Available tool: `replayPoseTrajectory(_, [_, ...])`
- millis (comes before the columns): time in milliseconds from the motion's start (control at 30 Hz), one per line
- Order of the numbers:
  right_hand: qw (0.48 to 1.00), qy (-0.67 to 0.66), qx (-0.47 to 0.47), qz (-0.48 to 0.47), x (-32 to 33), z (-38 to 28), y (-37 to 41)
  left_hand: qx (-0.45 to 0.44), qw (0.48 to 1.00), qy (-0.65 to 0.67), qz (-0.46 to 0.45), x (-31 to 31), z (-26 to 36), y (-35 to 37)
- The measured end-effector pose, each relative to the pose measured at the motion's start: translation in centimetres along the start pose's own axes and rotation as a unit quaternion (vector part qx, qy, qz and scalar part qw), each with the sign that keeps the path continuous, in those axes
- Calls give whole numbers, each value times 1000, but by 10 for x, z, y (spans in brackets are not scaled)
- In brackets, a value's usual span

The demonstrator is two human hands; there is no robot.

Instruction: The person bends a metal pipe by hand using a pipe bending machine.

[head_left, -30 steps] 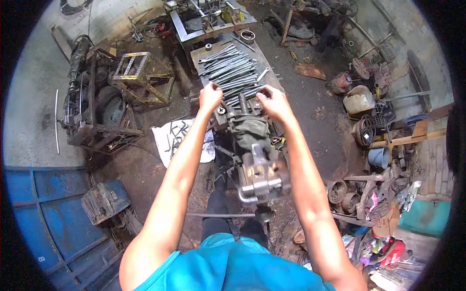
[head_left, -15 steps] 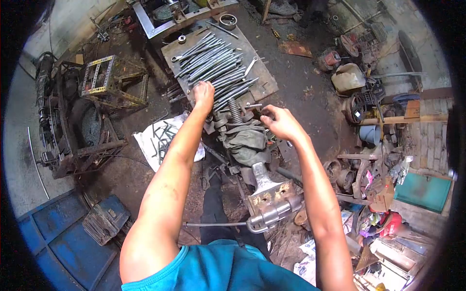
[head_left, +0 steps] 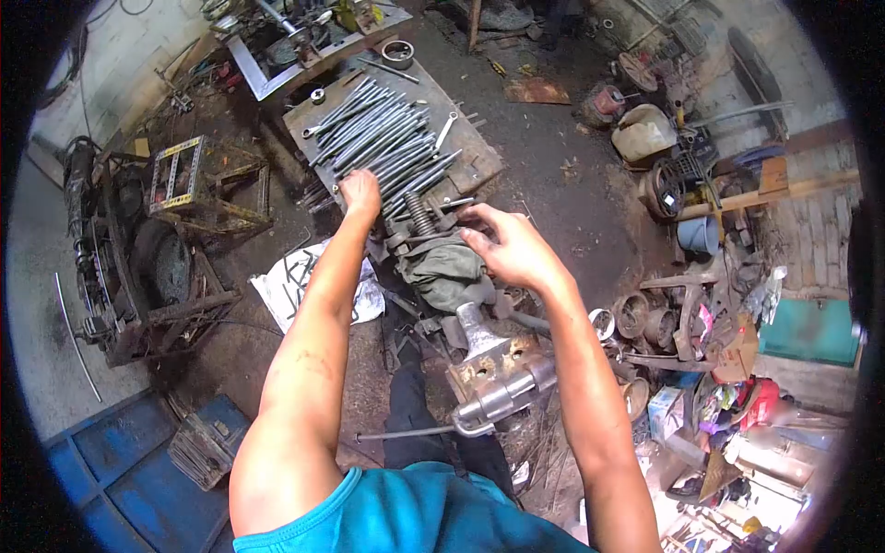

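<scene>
My left hand (head_left: pixel 360 193) is closed at the near left edge of the worktable (head_left: pixel 475 170), beside the ends of a pile of metal rods (head_left: pixel 373 129); its fingertips are hidden, so I cannot make out what they hold. My right hand (head_left: pixel 516 247) is open, thumb and fingers apart, at the right of the bench vise (head_left: pixel 498 373). A short rod (head_left: pixel 458 201) lies just beyond its fingertips. Between my hands are a coil spring (head_left: pixel 419 214) and a grey-green cloth (head_left: pixel 444 276) draped over the vise. A combination wrench (head_left: pixel 446 130) rests right of the rods.
A white sack (head_left: pixel 272 293) with bent dark pieces lies on the floor at left. The vise handle (head_left: pixel 401 433) sticks out near my legs. A metal frame (head_left: pixel 184 175) stands at left, and a blue bucket (head_left: pixel 698 234) and piled parts are at right.
The view has shifted, so the table and vise sit further left. My left hand stays by the rods' ends. My right hand has moved closer to the cloth-covered vise.
</scene>
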State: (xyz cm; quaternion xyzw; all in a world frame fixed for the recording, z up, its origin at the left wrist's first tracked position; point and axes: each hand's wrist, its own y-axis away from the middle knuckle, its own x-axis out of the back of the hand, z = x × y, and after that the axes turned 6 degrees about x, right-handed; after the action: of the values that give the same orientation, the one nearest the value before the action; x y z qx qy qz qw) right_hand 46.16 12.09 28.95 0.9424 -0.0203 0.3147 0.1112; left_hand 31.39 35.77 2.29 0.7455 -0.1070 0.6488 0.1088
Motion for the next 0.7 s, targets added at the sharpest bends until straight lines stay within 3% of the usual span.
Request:
replayPoseTrajectory(167, [999,15,17,30,-1,-5,16,16,998,-53,-38,7,7,5])
replayPoseTrajectory(267, [995,1,62,80,0,-16,30,-52,995,-77,-24,26,-7,11])
replayPoseTrajectory(300, [995,-4,59,83,1,-21,38,-69,996,-47,39,21,-16,10])
replayPoseTrajectory(400, [968,-67,147,191,5,-37,65,45,973,225,-27,71,-30,2])
replayPoseTrajectory(433, [967,-72,143,197,9,-43,77,95,955,282,-10,94,-31,7])
replayPoseTrajectory(500, [947,-74,194,245,20,-55,112,101,941,317,58,117,-43,9])
replayPoseTrajectory(567, [924,-77,214,307,35,-67,154,-3,925,312,214,144,-56,25])
replayPoseTrajectory(633, [879,-155,223,392,45,-64,193,-8,890,407,207,205,-55,67])
replayPoseTrajectory(700, [845,-181,202,460,55,-46,228,-48,865,416,276,234,-59,97])
